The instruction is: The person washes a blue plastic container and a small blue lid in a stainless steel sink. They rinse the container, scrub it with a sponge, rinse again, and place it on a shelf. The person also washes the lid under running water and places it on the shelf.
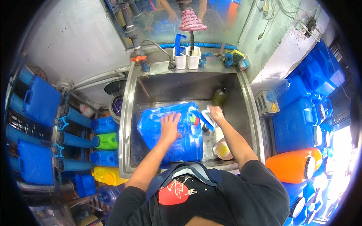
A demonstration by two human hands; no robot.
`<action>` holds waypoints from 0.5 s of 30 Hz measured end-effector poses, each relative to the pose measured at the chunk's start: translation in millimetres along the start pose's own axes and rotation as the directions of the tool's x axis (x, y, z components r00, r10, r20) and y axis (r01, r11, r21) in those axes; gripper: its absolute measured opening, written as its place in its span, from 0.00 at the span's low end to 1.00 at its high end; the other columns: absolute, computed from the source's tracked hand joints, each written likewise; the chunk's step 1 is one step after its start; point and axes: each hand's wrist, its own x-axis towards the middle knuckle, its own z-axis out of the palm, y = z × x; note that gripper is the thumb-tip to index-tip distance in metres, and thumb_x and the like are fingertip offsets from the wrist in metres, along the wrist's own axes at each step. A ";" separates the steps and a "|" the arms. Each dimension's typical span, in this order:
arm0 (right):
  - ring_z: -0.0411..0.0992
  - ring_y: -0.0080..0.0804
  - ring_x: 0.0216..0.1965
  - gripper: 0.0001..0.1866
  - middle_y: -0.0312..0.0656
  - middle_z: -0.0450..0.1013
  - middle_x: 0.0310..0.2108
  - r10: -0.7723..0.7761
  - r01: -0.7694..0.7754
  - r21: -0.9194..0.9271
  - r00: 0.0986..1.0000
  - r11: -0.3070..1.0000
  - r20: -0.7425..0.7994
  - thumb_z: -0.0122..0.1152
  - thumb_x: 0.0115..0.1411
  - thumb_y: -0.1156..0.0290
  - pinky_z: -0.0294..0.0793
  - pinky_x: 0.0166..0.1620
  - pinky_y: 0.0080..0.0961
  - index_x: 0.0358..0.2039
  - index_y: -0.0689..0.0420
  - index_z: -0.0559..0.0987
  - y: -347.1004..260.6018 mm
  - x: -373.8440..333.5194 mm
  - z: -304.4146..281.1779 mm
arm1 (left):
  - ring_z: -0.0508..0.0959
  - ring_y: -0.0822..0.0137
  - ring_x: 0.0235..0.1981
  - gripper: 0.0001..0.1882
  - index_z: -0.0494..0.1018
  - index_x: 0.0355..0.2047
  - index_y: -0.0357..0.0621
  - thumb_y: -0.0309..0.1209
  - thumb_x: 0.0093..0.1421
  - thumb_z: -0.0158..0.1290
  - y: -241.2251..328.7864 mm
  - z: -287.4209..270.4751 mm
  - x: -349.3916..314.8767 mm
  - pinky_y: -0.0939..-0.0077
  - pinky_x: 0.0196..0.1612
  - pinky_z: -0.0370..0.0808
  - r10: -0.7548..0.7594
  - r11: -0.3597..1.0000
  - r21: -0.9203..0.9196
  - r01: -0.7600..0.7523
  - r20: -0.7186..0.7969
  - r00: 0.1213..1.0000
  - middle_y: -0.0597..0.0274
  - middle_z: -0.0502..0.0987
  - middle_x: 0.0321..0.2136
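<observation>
A large blue plastic jug point(158, 145) lies on its side in the steel sink point(162, 84), with whitish streaks like suds on its surface. My left hand point(171, 126) rests on top of it, fingers spread. In my right hand point(215, 113) is a blue-and-white brush point(206, 119), close to the jug's right end; its working face is hard to make out. A red and green patch point(194, 120) shows on that end. Below my right forearm stands a round tub point(223, 150) with something yellow in it. A greenish bottle point(219, 96) leans in the sink's far right corner.
Two white holders point(179, 62) stand on the back ledge beside blue pipe fittings point(227, 59) and sponges point(237, 56). A red-handled valve point(138, 59) is at the back left. Blue, green and yellow jugs point(106, 141) line the left; blue jugs and an orange drum point(288, 165) crowd the right.
</observation>
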 end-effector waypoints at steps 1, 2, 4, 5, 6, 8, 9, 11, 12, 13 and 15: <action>0.75 0.58 0.44 0.22 0.61 0.76 0.38 -0.086 0.088 -0.036 0.996 0.996 0.038 0.54 0.61 0.64 0.71 0.50 0.49 0.54 0.59 0.74 0.4 -1.5 3.8 | 0.64 0.51 0.60 0.60 0.63 0.62 0.48 0.36 0.23 0.77 0.1 0.4 -0.4 0.52 0.62 0.58 -0.005 1.000 0.015 0.005 0.007 1.000 0.52 0.67 0.59; 0.75 0.58 0.43 0.22 0.62 0.76 0.37 -0.249 0.249 -0.025 0.968 0.968 -0.031 0.57 0.59 0.67 0.72 0.50 0.48 0.53 0.58 0.74 1.1 0.6 3.5 | 0.64 0.51 0.60 0.60 0.62 0.62 0.48 0.36 0.23 0.77 0.2 0.2 -0.9 0.52 0.62 0.58 -0.008 1.000 0.020 0.008 0.009 1.000 0.52 0.67 0.59; 0.76 0.59 0.37 0.22 0.58 0.77 0.34 -0.318 0.308 -0.091 0.938 0.947 -0.138 0.62 0.57 0.68 0.73 0.45 0.50 0.53 0.52 0.76 3.4 -2.4 6.4 | 0.64 0.51 0.60 0.60 0.63 0.62 0.47 0.37 0.23 0.77 0.9 -2.3 -1.4 0.52 0.62 0.58 -0.004 1.000 0.025 0.004 0.004 1.000 0.52 0.67 0.58; 0.76 0.53 0.33 0.22 0.54 0.77 0.31 -0.282 0.264 -0.210 0.958 0.941 -0.061 0.62 0.56 0.66 0.75 0.41 0.45 0.52 0.52 0.77 4.6 -5.6 7.3 | 0.65 0.51 0.59 0.58 0.64 0.61 0.47 0.37 0.23 0.77 1.5 -4.5 -1.1 0.52 0.62 0.58 0.004 1.000 0.023 -0.004 -0.006 1.000 0.52 0.67 0.58; 0.76 0.48 0.29 0.22 0.50 0.77 0.28 -0.173 0.209 -0.318 0.975 0.925 0.138 0.63 0.55 0.63 0.76 0.37 0.41 0.51 0.52 0.78 5.7 -7.2 3.7 | 0.65 0.51 0.59 0.57 0.65 0.60 0.46 0.38 0.24 0.77 2.5 -7.1 0.2 0.52 0.62 0.57 -0.016 1.000 0.017 0.015 0.029 0.999 0.53 0.68 0.57; 0.76 0.36 0.29 0.23 0.46 0.78 0.31 -0.033 0.050 -0.021 0.869 0.999 0.495 0.62 0.54 0.61 0.75 0.33 0.31 0.51 0.53 0.78 4.2 -12.5 -6.9 | 0.66 0.49 0.58 0.53 0.68 0.55 0.44 0.38 0.24 0.76 5.1 -12.9 4.9 0.52 0.61 0.59 -0.017 0.999 -0.031 0.017 0.013 1.000 0.51 0.69 0.55; 0.76 0.30 0.29 0.24 0.44 0.78 0.33 0.063 -0.116 0.042 0.768 0.992 0.638 0.62 0.54 0.60 0.74 0.31 0.26 0.51 0.54 0.79 1.8 -13.5 -17.2 | 0.67 0.49 0.57 0.50 0.69 0.53 0.43 0.39 0.24 0.76 7.2 -15.3 8.7 0.52 0.60 0.60 -0.030 0.998 -0.059 0.032 0.030 0.999 0.50 0.69 0.54; 0.74 0.22 0.28 0.24 0.39 0.77 0.30 -0.121 -0.076 0.204 0.590 0.976 0.798 0.63 0.51 0.58 0.71 0.28 0.21 0.47 0.55 0.81 -13.6 -15.3 -33.8 | 0.68 0.46 0.55 0.46 0.71 0.48 0.42 0.40 0.25 0.76 12.2 -18.8 16.4 0.52 0.58 0.63 0.104 0.984 -0.149 -0.096 0.044 0.994 0.48 0.70 0.52; 0.73 0.18 0.27 0.24 0.37 0.77 0.29 -0.186 -0.089 0.269 0.521 0.959 0.833 0.63 0.50 0.58 0.70 0.27 0.18 0.46 0.55 0.82 -25.2 -17.7 -38.1 | 0.69 0.45 0.54 0.44 0.72 0.45 0.42 0.40 0.25 0.76 14.3 -20.2 18.7 0.52 0.57 0.64 0.186 0.963 -0.195 -0.184 -0.008 0.983 0.47 0.70 0.51; 0.72 0.23 0.25 0.23 0.39 0.77 0.28 -0.199 0.108 0.167 0.522 0.980 0.830 0.63 0.49 0.57 0.71 0.27 0.23 0.42 0.57 0.82 -37.5 -21.0 -41.8 | 0.70 0.43 0.52 0.45 0.70 0.46 0.41 0.41 0.25 0.76 17.9 -20.1 22.1 0.52 0.55 0.66 0.174 0.939 -0.311 -0.144 0.070 0.982 0.44 0.70 0.50; 0.74 0.27 0.25 0.22 0.40 0.75 0.26 -0.164 0.247 0.008 0.617 0.969 0.770 0.64 0.47 0.56 0.73 0.28 0.28 0.38 0.60 0.82 -61.7 -30.7 -38.9 | 0.69 0.43 0.53 0.47 0.68 0.48 0.41 0.41 0.26 0.76 21.9 -19.4 26.4 0.52 0.56 0.66 0.138 0.966 -0.241 -0.099 0.149 0.979 0.43 0.70 0.50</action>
